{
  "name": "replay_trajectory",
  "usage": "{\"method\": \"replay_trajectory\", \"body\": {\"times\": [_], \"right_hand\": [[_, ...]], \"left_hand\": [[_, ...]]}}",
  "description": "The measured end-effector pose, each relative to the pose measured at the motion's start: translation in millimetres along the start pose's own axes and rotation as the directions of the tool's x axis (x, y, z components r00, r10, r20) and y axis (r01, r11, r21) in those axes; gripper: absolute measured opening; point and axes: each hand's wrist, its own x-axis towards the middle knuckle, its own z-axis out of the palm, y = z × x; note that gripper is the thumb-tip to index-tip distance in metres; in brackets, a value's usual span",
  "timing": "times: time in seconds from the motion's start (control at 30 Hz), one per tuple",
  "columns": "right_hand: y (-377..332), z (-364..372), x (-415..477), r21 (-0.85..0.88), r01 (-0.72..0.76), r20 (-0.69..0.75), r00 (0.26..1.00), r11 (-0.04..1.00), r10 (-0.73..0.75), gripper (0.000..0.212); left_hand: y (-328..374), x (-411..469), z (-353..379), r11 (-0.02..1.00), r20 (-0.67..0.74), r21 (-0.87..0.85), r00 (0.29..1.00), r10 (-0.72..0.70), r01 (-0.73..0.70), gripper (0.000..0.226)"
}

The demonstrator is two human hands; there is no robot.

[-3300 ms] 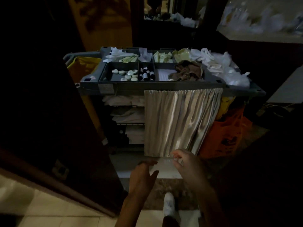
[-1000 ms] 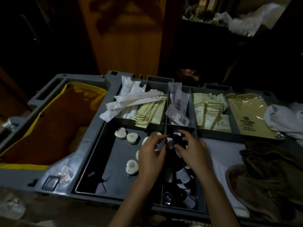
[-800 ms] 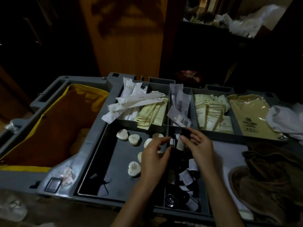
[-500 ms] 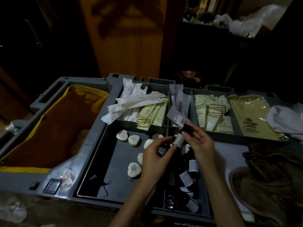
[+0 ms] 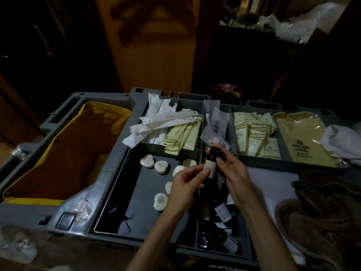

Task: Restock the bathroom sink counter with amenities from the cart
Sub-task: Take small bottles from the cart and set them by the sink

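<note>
A small dark bottle with a pale label stands upright above the grey cart tray. My left hand pinches its lower part and my right hand holds its right side. Below the hands, more dark bottles lie in a narrow compartment. Several round white soaps sit in the compartment to the left. White wrapped sachets and cream packets fill the back compartments.
A yellow bag hangs open at the cart's left end. More cream packets and a yellow wrapped pack lie at the back right, with white cloth and brown cloth further right. A wooden door stands behind.
I came up to the cart, and both hands reached into the bottle compartment. One dark bottle has been lifted out and now stands upright between my two hands.
</note>
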Motion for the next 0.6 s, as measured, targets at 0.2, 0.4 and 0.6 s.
{"method": "replay_trajectory", "body": {"times": [0.2, 0.4, 0.6], "right_hand": [[-1, 3, -3, -0.059, 0.006, 0.018, 1.000, 0.998, -0.005, 0.039], [3, -6, -1, -0.220, 0.049, -0.133, 0.988, 0.974, -0.080, 0.024], [4, -27, 4, -0.463, 0.141, -0.394, 0.852, 0.875, -0.346, 0.020]], "left_hand": [[0, -3, -2, 0.998, 0.008, 0.048, 0.999, 0.036, -0.036, 0.015], [1, -3, -4, 1.000, -0.081, 0.002, 0.997, -0.003, 0.003, 0.011], [-10, 5, -18, 0.996, -0.305, -0.074, 0.949, -0.075, 0.055, 0.013]]}}
